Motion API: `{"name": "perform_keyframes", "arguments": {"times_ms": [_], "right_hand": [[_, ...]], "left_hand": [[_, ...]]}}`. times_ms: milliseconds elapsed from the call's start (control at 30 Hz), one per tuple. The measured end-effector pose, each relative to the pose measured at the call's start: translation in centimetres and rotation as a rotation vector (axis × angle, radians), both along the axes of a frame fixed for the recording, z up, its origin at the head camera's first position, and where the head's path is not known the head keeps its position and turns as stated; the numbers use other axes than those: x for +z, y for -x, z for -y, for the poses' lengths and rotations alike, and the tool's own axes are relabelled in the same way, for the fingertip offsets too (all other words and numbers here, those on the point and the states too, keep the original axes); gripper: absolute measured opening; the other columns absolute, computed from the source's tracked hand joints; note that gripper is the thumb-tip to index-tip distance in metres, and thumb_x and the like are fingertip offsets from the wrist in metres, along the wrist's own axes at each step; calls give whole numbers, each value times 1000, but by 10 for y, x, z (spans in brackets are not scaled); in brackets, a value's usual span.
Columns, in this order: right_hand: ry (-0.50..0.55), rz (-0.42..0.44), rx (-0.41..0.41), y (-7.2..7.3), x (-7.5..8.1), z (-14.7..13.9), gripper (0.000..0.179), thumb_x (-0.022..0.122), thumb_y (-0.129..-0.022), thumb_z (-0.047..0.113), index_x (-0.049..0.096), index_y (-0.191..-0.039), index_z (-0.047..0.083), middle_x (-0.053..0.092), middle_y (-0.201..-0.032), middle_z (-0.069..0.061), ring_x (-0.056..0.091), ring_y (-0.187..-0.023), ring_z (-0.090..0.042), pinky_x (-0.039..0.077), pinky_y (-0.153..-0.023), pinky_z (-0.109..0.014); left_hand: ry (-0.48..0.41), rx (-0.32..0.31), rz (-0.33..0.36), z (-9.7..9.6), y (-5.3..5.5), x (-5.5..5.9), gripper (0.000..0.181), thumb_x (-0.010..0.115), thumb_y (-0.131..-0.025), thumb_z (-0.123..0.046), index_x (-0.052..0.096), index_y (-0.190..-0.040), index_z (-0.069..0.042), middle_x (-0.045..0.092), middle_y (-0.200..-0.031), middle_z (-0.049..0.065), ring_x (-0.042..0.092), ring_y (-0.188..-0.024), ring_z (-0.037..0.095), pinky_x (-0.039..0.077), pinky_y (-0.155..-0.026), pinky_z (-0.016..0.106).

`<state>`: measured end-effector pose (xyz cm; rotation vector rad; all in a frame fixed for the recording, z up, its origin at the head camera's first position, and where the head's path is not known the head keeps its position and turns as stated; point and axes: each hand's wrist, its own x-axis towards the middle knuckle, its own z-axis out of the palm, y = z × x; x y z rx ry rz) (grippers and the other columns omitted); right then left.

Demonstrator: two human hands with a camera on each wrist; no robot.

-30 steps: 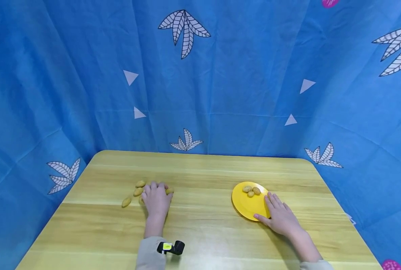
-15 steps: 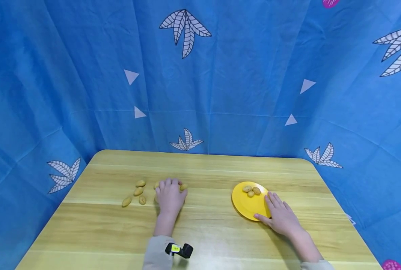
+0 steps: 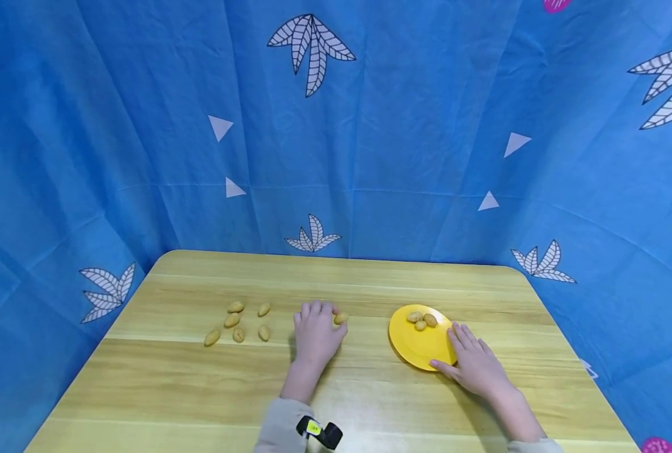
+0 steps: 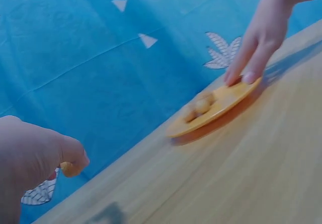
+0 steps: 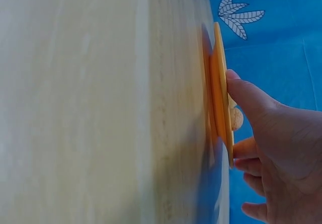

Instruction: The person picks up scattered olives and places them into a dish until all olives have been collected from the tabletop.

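Observation:
My left hand (image 3: 316, 333) pinches a small yellow-brown potato (image 3: 341, 319) between thumb and curled fingers, over the middle of the table. In the left wrist view the same potato (image 4: 72, 169) peeks out below the fingers. To the right lies a round yellow plate (image 3: 418, 349) bearing three small potatoes, one of them a plate potato (image 3: 414, 317) near its far rim. My right hand (image 3: 477, 371) rests on the plate's right rim with fingers extended. From the right wrist, the thumb and fingertips of the right hand (image 5: 287, 148) touch the rim of the plate (image 5: 221, 83).
Several more small potatoes lie loose on the left of the wooden table (image 3: 172, 377), among them a loose potato (image 3: 212, 338) at the left end. A blue patterned curtain (image 3: 415, 126) hangs behind and beside the table. A black wrist camera (image 3: 320, 431) sits on my left sleeve.
My left hand has moved right from the group of loose potatoes, carrying one potato toward the plate and uncovering others. The right hand and plate have stayed nearly still.

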<state>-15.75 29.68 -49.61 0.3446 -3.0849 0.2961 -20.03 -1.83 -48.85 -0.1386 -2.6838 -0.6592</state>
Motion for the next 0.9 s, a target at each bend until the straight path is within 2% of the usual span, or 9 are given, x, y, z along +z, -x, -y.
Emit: {"name": "perform_keyframes", "arguments": {"times_ms": [167,367,500,633,900], "right_hand": [[4,3,1,1,-2,-2,88,59,-88,57,41,-141,-11,32,-152,-29,30,-141,-47,28,-110,-63],[6,7,1,0,-2,-3,88,59,-88,58,41,-141,-11,33,-152,-29,31,-141,-47,28,-110,-63],[5,4,2,0,0,-2,88,60,-88,57,41,-140,-11,34,-152,-29,31,-140,-47,29,-110,-63],[4,0,0,0,-1,-2,88,60,-88,57,41,-140,-11,34,-151,-30,32,-140,-48,29,-110,-63],[-7,-4,-3,-1,-5,-3,89,58,-88,59,41,-140,-11,34,-152,-29,31,-141,-47,29,-110,-63]], "left_hand": [[11,-56,-29,-16,-5,-1,27,78,-78,-34,65,-94,-17,63,-96,-1,45,-86,18,31,-75,31],[29,-130,-33,-37,-10,-5,26,76,-80,-37,65,-96,-19,62,-96,-4,46,-90,17,32,-79,31],[59,-178,-11,-52,-10,-7,25,74,-83,-40,65,-97,-21,61,-97,-5,47,-94,16,33,-80,31],[99,-219,3,-67,-8,-10,25,72,-85,-42,65,-99,-23,60,-97,-6,48,-95,16,34,-80,30],[225,-316,-50,-95,3,-17,27,66,-88,-48,65,-101,-24,59,-98,-8,46,-96,13,33,-79,27]]}}
